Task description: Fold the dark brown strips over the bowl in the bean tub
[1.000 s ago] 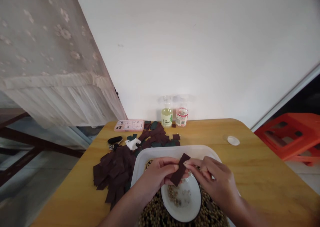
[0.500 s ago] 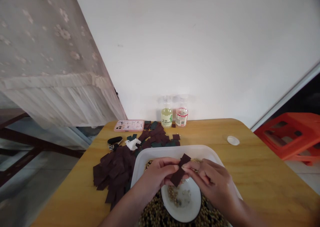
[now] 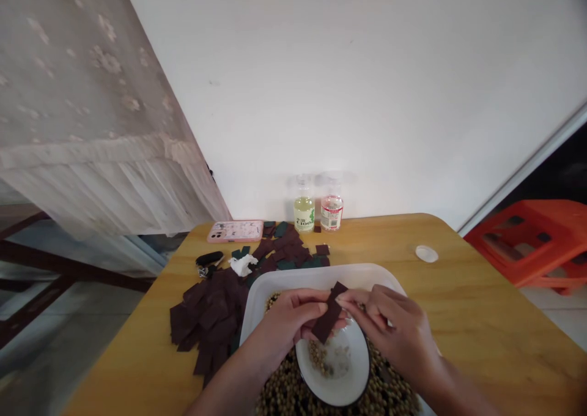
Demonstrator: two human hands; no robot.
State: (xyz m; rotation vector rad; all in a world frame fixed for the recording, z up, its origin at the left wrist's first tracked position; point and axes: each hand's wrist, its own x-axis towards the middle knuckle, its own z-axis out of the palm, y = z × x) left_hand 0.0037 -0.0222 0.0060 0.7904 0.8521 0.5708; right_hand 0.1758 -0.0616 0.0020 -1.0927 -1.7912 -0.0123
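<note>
A thin, dark brown rectangular piece (image 3: 328,321) is tilted over the bowl, gripped between the thumb and fingers of my left hand (image 3: 300,315). My right hand (image 3: 389,318) is closed in a pinch, its fingertips at the piece's upper right edge; what they pinch cannot be made out. A small pale spot shows among its curled fingers. Below both hands sits a white bowl (image 3: 342,382) with some small tan beads and cloudy bits inside. The bowl rests on many tan and dark beads (image 3: 288,394) in a white tray (image 3: 316,272).
Dark brown pieces (image 3: 208,318) are heaped left of the tray, with some dark green ones behind. A crumpled tissue (image 3: 243,265), black-handled clippers (image 3: 210,259), a pink-cased phone (image 3: 235,230), two bottles (image 3: 304,214) and a white lid (image 3: 427,254) lie around. An orange stool (image 3: 532,241) stands right.
The right fingertips have shifted slightly up and right along the brown piece's edge. My left hand keeps its hold on the piece. The view has moved slightly.
</note>
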